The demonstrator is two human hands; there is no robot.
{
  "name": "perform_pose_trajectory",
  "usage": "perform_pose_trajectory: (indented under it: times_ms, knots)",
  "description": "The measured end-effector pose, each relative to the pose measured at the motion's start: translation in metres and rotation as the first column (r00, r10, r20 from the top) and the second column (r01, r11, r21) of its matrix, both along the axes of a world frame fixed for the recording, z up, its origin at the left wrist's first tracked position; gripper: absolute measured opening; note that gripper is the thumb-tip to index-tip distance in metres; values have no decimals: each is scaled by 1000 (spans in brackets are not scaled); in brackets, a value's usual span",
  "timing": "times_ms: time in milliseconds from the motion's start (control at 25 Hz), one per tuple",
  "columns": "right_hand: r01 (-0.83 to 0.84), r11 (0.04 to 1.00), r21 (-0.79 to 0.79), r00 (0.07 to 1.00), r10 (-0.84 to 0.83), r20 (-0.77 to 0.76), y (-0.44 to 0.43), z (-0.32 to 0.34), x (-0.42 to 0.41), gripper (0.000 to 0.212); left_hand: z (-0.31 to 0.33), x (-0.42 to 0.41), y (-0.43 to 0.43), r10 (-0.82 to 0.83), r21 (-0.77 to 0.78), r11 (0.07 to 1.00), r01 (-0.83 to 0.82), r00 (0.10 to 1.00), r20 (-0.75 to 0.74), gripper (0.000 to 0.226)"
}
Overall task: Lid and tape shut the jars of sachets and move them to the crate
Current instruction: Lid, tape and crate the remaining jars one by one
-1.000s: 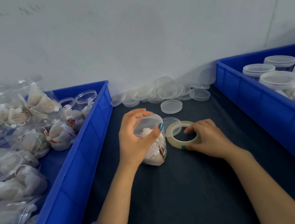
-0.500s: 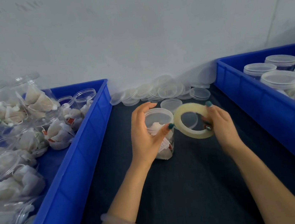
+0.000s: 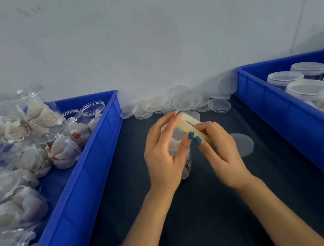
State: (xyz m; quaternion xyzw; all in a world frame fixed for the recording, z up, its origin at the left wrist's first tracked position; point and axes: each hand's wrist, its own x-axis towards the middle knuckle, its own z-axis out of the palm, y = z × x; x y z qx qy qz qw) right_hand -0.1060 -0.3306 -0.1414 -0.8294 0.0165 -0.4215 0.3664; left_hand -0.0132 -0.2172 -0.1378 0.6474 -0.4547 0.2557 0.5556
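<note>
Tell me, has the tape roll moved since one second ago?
Yes. The tape roll lay flat on the mat by the loose lid; now the left hand and right hand hold it raised, edge-on, over the jar, left of that lid.

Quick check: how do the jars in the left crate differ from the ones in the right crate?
The left-crate jars have open mouths and no lids; the right-crate jars in view carry clear lids. The left-crate jars are heaped, several tipped over; the right-crate jars stand upright side by side. The sachets show plainly in the left-crate jars, barely in the right-crate jars. Both sets are clear plastic and sit in blue crates.
</note>
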Motion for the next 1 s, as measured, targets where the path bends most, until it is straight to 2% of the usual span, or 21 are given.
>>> perform_pose_trajectory:
  times_ms: [280, 360, 520, 640, 760, 920, 1000]
  knots:
    - [34, 999, -4, 999, -34, 1, 10, -3, 1, 29, 5, 0, 6, 30, -215, 976, -45, 997, -72, 18]
    - [40, 999, 3, 999, -40, 2, 11, -3, 2, 30, 6, 1, 8, 61, -206, 976, -65, 998, -29, 15]
    - [29, 999, 30, 1000, -29, -6, 14, -5, 2, 31, 4, 6, 10, 158, -135, 981, -138, 976, 149, 16]
    - [2, 999, 45, 1000, -2, 18, 15, -4, 1, 28, 6, 10, 12, 73, -113, 992, -63, 994, 82, 23]
    - [-13, 999, 46, 1000, 13, 13, 15, -4, 1, 25, 8, 11, 14, -13, -152, 988, 16, 1000, 24, 19]
    - [-2, 1000, 24, 1000, 3, -11, 15, -7, 0, 24, 6, 11, 12, 53, -157, 987, -40, 996, 78, 18]
    - [31, 999, -31, 999, -32, -19, 15, -7, 0, 28, 6, 11, 11, 68, -137, 989, -62, 997, 40, 20]
